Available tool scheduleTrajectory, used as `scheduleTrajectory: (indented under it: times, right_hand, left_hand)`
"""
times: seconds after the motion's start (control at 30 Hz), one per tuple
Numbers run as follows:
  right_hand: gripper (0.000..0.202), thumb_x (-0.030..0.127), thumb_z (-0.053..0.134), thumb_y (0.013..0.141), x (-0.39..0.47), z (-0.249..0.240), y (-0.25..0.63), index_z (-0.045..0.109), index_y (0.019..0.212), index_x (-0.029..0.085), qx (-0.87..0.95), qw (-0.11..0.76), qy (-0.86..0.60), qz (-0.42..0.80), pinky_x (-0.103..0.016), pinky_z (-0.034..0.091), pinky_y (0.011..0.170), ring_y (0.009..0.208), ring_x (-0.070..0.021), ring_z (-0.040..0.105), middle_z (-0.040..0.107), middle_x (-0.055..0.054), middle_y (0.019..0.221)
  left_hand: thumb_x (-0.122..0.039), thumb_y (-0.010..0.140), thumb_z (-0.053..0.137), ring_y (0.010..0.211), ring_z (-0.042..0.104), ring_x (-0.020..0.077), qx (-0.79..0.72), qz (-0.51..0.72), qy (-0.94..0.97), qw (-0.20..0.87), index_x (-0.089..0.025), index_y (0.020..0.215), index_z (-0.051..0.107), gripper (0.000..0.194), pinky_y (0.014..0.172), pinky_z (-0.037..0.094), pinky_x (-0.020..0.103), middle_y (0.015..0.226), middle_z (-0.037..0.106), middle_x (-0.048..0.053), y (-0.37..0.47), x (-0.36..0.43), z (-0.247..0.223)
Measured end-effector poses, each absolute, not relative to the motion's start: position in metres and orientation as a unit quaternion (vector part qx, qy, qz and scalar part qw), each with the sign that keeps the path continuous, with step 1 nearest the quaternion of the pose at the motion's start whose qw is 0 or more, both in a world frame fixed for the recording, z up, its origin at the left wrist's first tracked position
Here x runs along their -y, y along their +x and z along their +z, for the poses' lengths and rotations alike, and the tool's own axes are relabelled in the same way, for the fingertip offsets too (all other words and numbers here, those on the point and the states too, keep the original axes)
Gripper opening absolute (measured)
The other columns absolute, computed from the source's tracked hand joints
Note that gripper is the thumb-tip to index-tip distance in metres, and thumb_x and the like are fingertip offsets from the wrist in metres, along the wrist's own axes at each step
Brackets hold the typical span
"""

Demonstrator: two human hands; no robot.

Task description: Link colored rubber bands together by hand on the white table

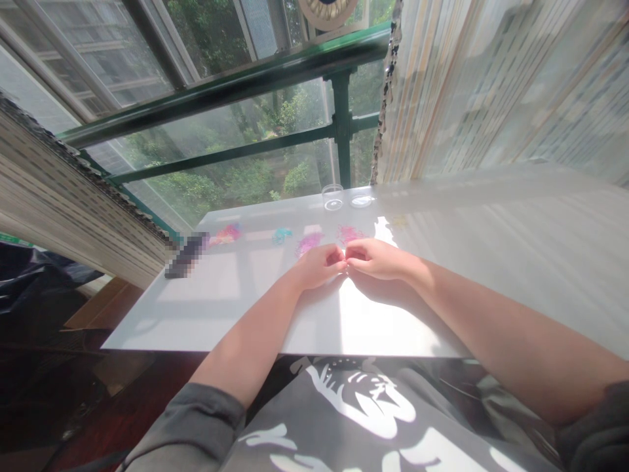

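Together, fingers (337, 267) near pink strands (350, 233).

Anything between the left hand (319, 266) and right hand (377, 258) is too small to tell.

Both hands meet above the white table (206, 314), the left hand (322, 265) and the right hand (376, 257) with fingertips together; whatever they pinch is too small to make out. Just beyond them lie a purple pile (309, 244) and a pink pile (350, 235). Farther left are a teal pile (282, 236) and a pink-orange pile (228, 234), near a blurred dark object (187, 255). A clear container (333, 197) sits at the far edge, beside a shallow clear dish (362, 201).
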State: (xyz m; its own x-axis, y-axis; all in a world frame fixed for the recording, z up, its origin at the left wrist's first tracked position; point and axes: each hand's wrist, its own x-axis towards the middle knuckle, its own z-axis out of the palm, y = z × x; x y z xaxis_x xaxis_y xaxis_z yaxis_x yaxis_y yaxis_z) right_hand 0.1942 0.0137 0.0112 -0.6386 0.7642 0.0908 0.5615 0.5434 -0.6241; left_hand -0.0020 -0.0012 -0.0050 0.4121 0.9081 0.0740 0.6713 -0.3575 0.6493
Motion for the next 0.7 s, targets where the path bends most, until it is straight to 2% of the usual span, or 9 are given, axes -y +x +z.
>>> scheduleTrajectory:
  times: [0.4,0.7]
  right_hand:
    - [0.010,0.025,0.048,0.077,-0.0118,0.0153,0.1940,0.055,0.072,0.019,0.858,0.182,-0.384,0.288,-0.023,0.031,0.054,0.058,-0.0112,0.045,0.056,0.001,0.067]
    - [0.012,0.027,0.048,0.078,-0.0116,0.0153,0.1945,0.055,0.073,0.019,0.861,0.174,-0.391,0.274,-0.024,0.031,0.056,0.062,-0.0128,0.049,0.058,0.000,0.070]
  left_hand:
    - [-0.042,0.079,0.052,0.067,0.054,0.0130,-0.497,0.211,0.799,0.267,-0.020,0.080,0.057,0.023,0.061,0.042,0.024,0.076,0.062,-0.001,-0.0004,0.0024,-0.0020]
    - [-0.043,0.079,0.053,0.068,0.056,0.0132,-0.498,0.209,0.795,0.276,-0.019,0.081,0.058,0.024,0.062,0.044,0.024,0.077,0.064,0.000,-0.0004,0.0015,-0.0028]
